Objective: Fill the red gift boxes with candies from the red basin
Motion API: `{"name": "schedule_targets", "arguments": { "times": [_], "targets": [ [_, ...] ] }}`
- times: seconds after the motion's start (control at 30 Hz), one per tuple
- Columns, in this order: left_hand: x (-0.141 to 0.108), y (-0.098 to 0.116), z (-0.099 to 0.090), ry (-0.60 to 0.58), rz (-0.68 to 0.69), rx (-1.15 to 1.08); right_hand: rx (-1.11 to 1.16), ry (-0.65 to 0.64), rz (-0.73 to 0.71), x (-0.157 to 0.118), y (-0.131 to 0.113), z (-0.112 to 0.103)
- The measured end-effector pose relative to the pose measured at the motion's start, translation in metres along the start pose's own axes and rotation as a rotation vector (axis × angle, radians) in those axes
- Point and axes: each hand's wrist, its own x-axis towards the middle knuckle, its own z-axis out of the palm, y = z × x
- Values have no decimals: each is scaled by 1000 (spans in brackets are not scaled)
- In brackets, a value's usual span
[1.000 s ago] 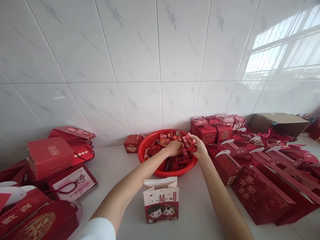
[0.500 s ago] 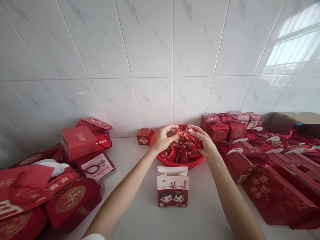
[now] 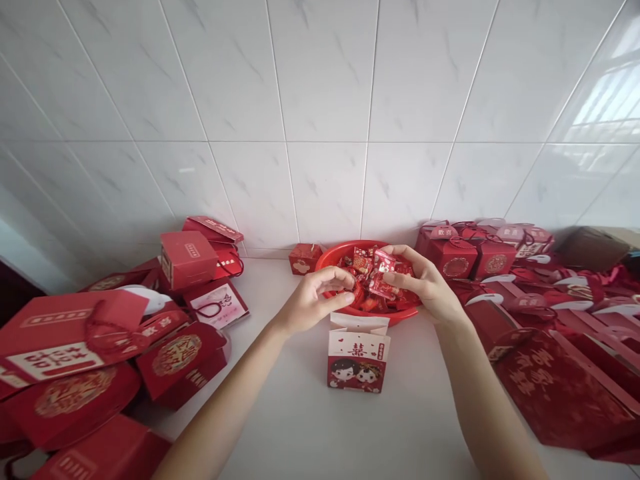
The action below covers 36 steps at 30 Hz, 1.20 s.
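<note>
Your right hand (image 3: pixel 436 288) pinches red packets (image 3: pixel 384 263); loosen and they might drop. Can't tell what your left hand (image 3: pixel 311 301) grips; dipping it could tip that cartoon box (image 3: pixel 357 370).

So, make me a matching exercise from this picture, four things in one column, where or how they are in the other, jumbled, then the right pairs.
Things
1. White-and-red paper box with cartoon faces
2. Round red plastic basin
3. Brown cardboard box
4. The person's bare right hand

Places and states
A. At the picture's right edge
B. Holding a shiny red packet
C. Standing upright in front of the basin
D. Containing many small red wrapped sweets

Pairs: 1-C, 2-D, 3-A, 4-B
</note>
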Motion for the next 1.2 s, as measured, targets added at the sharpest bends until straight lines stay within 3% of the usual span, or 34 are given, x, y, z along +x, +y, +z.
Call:
{"name": "schedule_targets", "arguments": {
  "times": [0.17, 0.33, 0.4, 0.57, 0.67, 0.77, 0.87, 0.93, 1.1, 1.2],
  "targets": [
    [-10, -6, -4, -58, -47, 124, -170, 18, -67, 6, 9, -2],
    [-19, -2, -3, -251, -18, 203, -294, 133, -62, 13, 15, -20],
    [-16, -2, -4, -277, 6, 222, -336, 179, -51, 16, 16, -28],
    [30, -18, -1, -260, 14, 317, -308, 206, -19, 23, 21, -34],
    [70, -38, 17, -416, -171, 548, -319, 186, -28, 24, 23, -29],
    [95, -60, 41, -458, -231, 637, -316, 157, -36, 23, 23, -26],
    [100, -72, 56, -415, -239, 674, -321, 157, -26, 22, 20, -29],
    [97, -74, 55, -384, -223, 659, -324, 158, -14, 22, 19, -33],
    [86, -60, 28, -215, -131, 532, -254, 160, 35, 23, 20, -36],
    [77, -47, 17, -46, -74, 303, -159, 134, 52, 22, 19, -31]
  ]
}}
